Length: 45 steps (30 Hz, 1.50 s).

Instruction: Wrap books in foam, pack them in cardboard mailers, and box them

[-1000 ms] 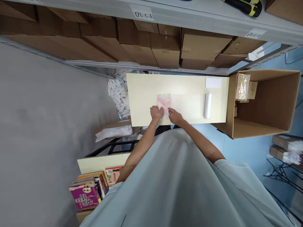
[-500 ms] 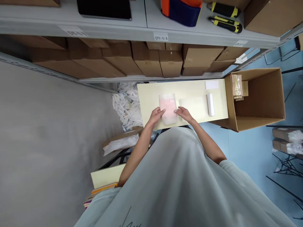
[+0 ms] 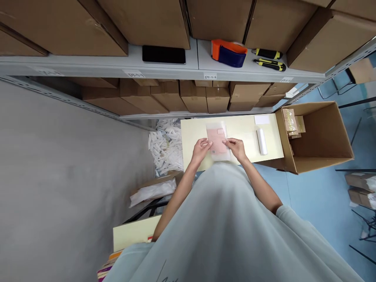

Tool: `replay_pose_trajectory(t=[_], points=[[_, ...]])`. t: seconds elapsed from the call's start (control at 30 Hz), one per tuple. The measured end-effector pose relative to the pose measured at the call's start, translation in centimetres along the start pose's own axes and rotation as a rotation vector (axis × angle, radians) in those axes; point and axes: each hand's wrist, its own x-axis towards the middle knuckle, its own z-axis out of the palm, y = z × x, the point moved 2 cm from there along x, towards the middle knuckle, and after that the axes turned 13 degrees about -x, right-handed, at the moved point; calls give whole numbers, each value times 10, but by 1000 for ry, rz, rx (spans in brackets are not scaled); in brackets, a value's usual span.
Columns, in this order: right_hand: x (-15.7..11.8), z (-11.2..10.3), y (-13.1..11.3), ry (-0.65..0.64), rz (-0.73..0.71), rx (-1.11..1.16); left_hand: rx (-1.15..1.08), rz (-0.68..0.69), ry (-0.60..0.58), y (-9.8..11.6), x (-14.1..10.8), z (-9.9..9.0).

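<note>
Hands (image 3: 202, 150) (image 3: 236, 148), pink packet (image 3: 217, 141) between

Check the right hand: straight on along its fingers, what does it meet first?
The translucent sleeve around the pink item; the right hand has its fingertips at the sleeve's right edge. Beyond, the line seems to run to the left hand, though depth is unclear.
</note>
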Motion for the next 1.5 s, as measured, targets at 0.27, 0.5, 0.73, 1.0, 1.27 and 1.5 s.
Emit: replay_pose_trajectory(t=[0.27,0.5,0.73,1.0,1.27,1.5], points=[[-6,-36,-35,-6,-407,-594,785,820,-299,79,-34,51],[2,-56,-45,-142,-539,-872,892,690,-451,84,-17,63],[-12,-56,-37,-2,-752,-962,726,411,-297,80,-13,77],[-15,-64,-17,-166,-723,-915,243,82,-75,80,4,82],[-6,-92,-26,-213,-616,-609,72,-50,-99,94,-8,101],[13,-97,-12,-263,-128,119,7,77,-22,85,-18,110]])
